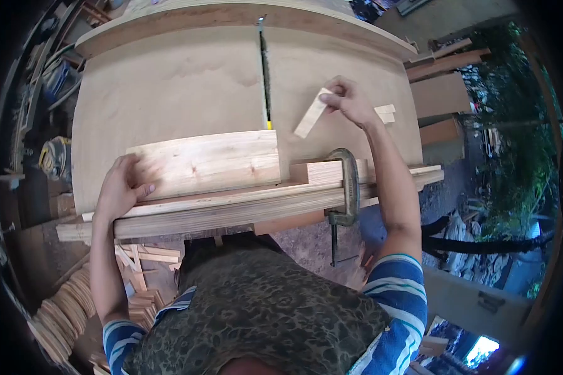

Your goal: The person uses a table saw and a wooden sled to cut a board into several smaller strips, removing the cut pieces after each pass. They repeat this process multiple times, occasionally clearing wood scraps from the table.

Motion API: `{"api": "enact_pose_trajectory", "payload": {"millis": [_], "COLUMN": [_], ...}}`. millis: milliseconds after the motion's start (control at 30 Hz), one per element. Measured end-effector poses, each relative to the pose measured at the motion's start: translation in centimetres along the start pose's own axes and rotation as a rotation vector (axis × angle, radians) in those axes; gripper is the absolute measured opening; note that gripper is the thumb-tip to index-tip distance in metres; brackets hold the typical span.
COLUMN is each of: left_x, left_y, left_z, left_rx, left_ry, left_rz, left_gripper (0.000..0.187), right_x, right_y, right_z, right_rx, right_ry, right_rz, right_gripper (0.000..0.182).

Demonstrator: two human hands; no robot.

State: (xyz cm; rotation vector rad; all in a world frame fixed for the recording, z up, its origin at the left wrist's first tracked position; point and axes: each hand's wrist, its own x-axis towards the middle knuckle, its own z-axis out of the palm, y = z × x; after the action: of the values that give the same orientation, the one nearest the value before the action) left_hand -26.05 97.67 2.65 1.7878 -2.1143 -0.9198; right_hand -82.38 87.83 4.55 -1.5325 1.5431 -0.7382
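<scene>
My left hand (pixel 120 190) grips the left end of a wide pale wooden board (pixel 209 164), thumb on its near side. The board lies flat along the near fence (pixel 231 203) of a plywood crosscut sled (pixel 169 87). Pinched between the fingers and thumb of my right hand (pixel 350 105) is a short wooden strip (pixel 311 117), tilted above the sled to the right of the saw slot (pixel 264 69). A wooden block (pixel 322 173) sits on the near fence, with a C-clamp (pixel 351 187) around it.
Two small offcuts (pixel 386 114) lie on the sled's right side. A taller fence (pixel 231 24) runs along the far edge. At the lower left are stacked wooden pieces (pixel 65 312). More boards (pixel 441 97) lean at the right, near greenery.
</scene>
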Motion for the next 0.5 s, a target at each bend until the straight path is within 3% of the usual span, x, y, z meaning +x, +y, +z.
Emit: {"api": "enact_pose_trajectory", "payload": {"millis": [167,233,300,367,433,500], "left_x": [-0.1,-0.1,0.1,0.1,0.1,0.2], "left_y": [0.3,0.9,0.6,1.7,1.2,0.4], "left_z": [0.4,0.0,0.5,0.1,0.7,0.9], "left_rx": [0.063,0.074,0.176,-0.094,-0.037,0.011], "left_ry": [-0.005,-0.021,0.043,-0.110,-0.067,-0.010], "left_rz": [0.109,0.054,0.188,-0.035,0.034,0.135], "left_gripper": [0.071,0.069,0.067,0.064,0.060,0.056], "right_x": [-3.4,-4.7,-5.4,-5.5,-5.7,-6.7], "right_y": [4.7,7.2,9.6,13.7,20.2,19.6], "right_z": [-7.4,-8.9,-10.3,-11.8,-14.2,-14.1], "right_rx": [0.198,0.234,0.232,0.232,-0.411,-0.433], "right_ry": [0.295,0.428,0.505,0.572,0.632,0.732], "right_rz": [0.159,0.231,0.251,0.269,0.262,0.323], "right_gripper": [0.028,0.031,0.030,0.030,0.032,0.035]}}
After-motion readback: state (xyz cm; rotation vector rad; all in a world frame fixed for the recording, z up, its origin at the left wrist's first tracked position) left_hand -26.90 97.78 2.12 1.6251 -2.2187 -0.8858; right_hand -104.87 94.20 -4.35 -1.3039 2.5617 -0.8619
